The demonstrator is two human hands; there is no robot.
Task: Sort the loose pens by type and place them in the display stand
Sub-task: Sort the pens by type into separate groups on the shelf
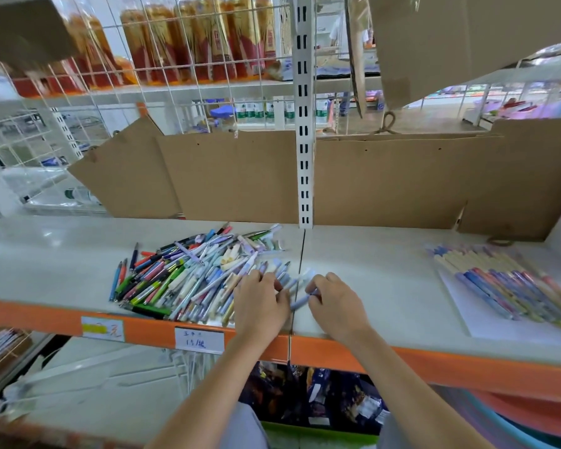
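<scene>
1. Nearest: orange shelf edge (434, 364) w/ handwritten price tag (199, 340); both forearms reach over it onto the white shelf top (370, 270).
2. Left hand (260, 306) lies over the right end of the pen pile, fingers curled down among pale pens; whether it actually holds one, can't tell.
3. Right hand (336, 303) just beside it, fingers pinching a light blue pen (300, 301) low over the shelf.
4. Loose pens (188, 273): big mixed heap, left-centre of shelf, colours & types jumbled; most of the sorting prob. still ahead.
5. Far right: sorted row of pens (506, 283) laid parallel on a white sheet (467, 322), well apart from heap; looks like one type done.
6. Behind: cardboard panels (386, 179), white slotted upright (305, 124); no display stand I can identify.
</scene>
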